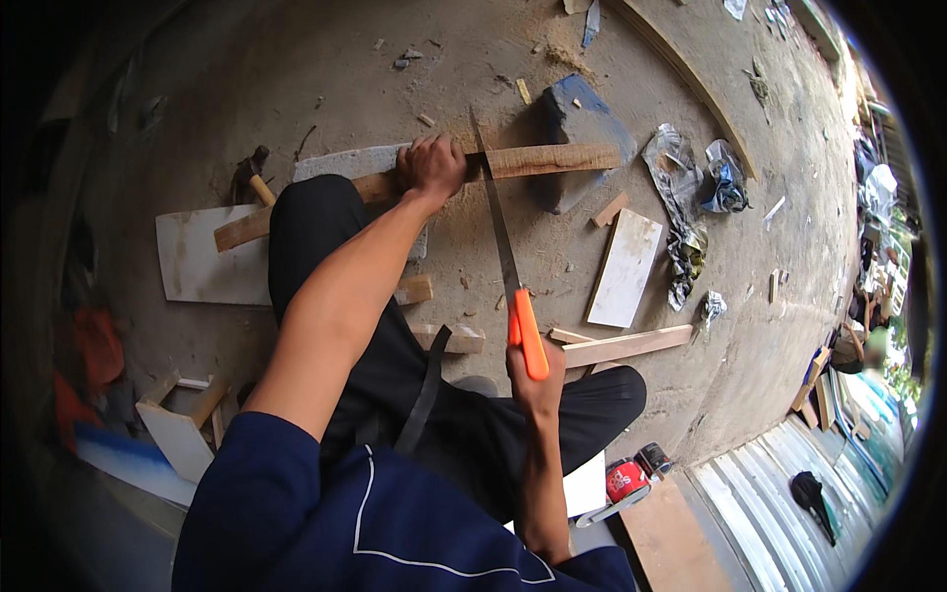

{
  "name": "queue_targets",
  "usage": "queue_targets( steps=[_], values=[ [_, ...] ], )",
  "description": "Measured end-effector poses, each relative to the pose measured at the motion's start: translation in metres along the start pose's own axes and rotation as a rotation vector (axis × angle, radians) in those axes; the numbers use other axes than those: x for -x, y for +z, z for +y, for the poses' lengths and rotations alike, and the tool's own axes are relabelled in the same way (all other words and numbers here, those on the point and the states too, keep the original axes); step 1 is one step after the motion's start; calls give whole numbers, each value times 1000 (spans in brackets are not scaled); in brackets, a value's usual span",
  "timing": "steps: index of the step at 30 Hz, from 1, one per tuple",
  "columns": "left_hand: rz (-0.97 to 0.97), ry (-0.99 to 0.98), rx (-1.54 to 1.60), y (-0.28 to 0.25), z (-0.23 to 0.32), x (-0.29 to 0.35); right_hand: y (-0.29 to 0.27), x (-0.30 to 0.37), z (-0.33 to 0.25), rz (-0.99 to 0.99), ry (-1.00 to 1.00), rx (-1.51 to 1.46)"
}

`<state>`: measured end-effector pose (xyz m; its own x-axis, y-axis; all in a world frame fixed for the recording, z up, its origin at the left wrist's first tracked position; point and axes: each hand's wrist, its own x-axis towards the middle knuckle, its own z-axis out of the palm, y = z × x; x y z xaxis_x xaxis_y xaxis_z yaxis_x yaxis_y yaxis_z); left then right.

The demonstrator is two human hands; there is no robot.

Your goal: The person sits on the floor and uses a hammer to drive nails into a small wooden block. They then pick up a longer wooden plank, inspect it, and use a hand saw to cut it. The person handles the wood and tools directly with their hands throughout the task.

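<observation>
My left hand (pixel 432 168) is wrapped over a long wooden plank (pixel 552 160) and holds it down beside the saw. Below it, my right hand (pixel 539 381) grips the orange handle of a handsaw (pixel 501 232). The blade runs away from me and crosses the plank just right of my left fingers; how deep it sits in the wood I cannot tell. A grey-blue block (pixel 577 123) props up the plank's right part. Toward the left, the plank passes under my bent knee, with a pale slab (pixel 355 161) beside it.
A hammer (pixel 258 185) lies at the left by a white panel (pixel 197 266). Another white board (pixel 625 266), wood offcuts (pixel 631 345) and crumpled plastic (pixel 677 187) lie on the right. A red can (pixel 625 481) stands near my right forearm. Sawdust and scraps dot the floor.
</observation>
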<state>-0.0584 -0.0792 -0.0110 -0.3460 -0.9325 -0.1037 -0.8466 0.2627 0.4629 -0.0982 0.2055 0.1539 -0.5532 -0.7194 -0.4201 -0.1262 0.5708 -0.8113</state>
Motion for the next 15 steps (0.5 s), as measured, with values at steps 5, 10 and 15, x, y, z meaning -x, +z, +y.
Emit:
queue_targets(
  steps=[5, 10, 15],
  values=[
    [10, 23, 16, 1, 4, 3, 24, -60, -8, 39, -153, 107],
    [-4, 12, 33, 4, -1, 5, 38, -93, -9, 33, -88, 27],
    [77, 31, 57, 7, -4, 2, 5, 4, -6, 25, -97, 26]
  ],
)
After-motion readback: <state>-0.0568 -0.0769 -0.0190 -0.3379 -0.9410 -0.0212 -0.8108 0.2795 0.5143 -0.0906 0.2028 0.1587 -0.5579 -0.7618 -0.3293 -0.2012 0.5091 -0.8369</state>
